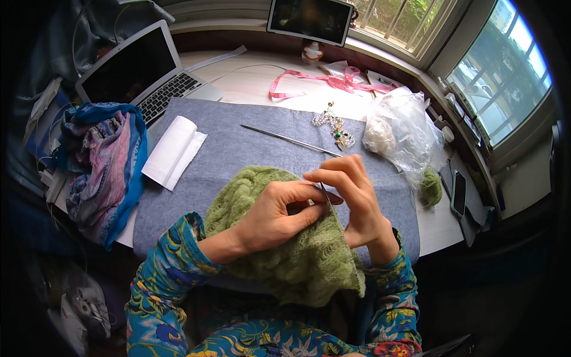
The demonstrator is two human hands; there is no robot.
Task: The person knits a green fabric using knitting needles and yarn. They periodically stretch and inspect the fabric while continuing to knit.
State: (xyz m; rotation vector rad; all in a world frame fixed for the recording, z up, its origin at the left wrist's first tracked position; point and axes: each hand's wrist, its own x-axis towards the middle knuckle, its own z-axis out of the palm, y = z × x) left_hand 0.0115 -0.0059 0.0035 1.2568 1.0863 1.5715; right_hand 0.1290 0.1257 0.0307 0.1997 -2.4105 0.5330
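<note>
Gathered in front of me is a piece of green fuzzy knitted fabric, hanging over the table's near edge. My left hand pinches its upper edge between thumb and fingers. By those fingertips the pointed tip of a knitting needle sticks up, lying along the fabric's right edge. My right hand curves around that edge, its index finger reaching over the tip; its thumb is mostly hidden, so its grip is unclear. A second knitting needle lies slantwise on the blue-grey cloth, its lower end behind my right fingers.
A laptop, a patterned scarf and folded white paper lie left. Beyond are a bead chain, a pink tape measure and a tablet. Right: a plastic bag, green yarn ball and phone.
</note>
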